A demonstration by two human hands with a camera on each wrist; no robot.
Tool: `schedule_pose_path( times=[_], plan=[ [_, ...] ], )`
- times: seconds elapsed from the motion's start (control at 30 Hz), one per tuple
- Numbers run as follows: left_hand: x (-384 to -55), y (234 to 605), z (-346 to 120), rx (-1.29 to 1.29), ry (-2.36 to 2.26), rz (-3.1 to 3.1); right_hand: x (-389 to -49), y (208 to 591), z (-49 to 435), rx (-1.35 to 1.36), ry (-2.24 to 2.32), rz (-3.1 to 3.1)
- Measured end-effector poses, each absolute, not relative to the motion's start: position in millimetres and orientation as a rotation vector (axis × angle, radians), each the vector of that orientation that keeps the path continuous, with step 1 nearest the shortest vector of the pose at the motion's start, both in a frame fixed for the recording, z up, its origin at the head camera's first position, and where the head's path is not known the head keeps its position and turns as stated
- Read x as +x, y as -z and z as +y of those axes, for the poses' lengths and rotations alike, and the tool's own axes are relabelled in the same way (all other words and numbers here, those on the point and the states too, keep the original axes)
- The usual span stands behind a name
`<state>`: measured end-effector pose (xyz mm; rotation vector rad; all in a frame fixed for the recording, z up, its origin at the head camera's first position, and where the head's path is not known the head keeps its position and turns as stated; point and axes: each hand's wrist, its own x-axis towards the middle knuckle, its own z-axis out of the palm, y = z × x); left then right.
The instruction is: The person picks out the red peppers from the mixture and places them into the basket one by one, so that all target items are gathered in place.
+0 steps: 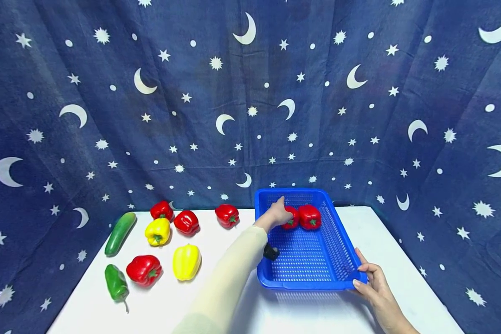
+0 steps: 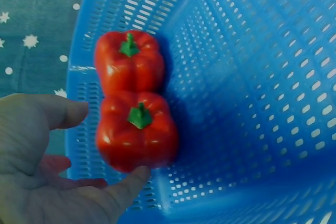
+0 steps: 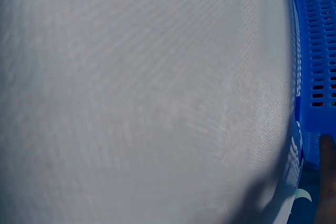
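A blue plastic basket [image 1: 302,266] with perforated sides holds two red bell peppers, one to the right [image 1: 311,217] and one closer to the left hand [image 1: 291,221]. My left hand [image 1: 279,213] reaches over the basket's left side. In the left wrist view its fingers are spread beside the nearer bell pepper [image 2: 137,142], and one fingertip appears to touch that pepper's edge. The farther bell pepper [image 2: 128,66] sits against it. At the basket's near right corner, my right hand [image 1: 375,287] grips the rim, thumb on top; the right wrist view shows just one finger [image 3: 328,177].
Left of the basket on the white table [image 1: 217,297] lie several red bell peppers [image 1: 145,270], two yellow ones [image 1: 186,262], a cucumber [image 1: 120,234] and a long green pepper [image 1: 116,283]. Behind hangs a dark blue curtain [image 1: 208,153] with moons and stars.
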<state>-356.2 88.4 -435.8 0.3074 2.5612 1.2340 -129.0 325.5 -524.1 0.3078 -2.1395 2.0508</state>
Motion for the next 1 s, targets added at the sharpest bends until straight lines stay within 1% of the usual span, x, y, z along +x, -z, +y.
schedule_pose_path(
  times=[0.3, 0.57, 0.83, 1.0],
  plan=[
    [-349, 415, 86, 0.566, -1.256, 2.551, -128, 527, 328, 0.377, -2.048, -2.086],
    [-346, 402, 80, 0.706, -1.248, 2.561, -129, 523, 328, 0.322, -2.036, -2.149],
    [-338, 394, 65, 0.866, -1.178, 2.599, -130, 525, 327, 0.336, -2.041, -2.14],
    [-329, 386, 54, 0.915, -1.156, 2.612, -130, 526, 327, 0.356, -2.06, -2.101]
  ],
)
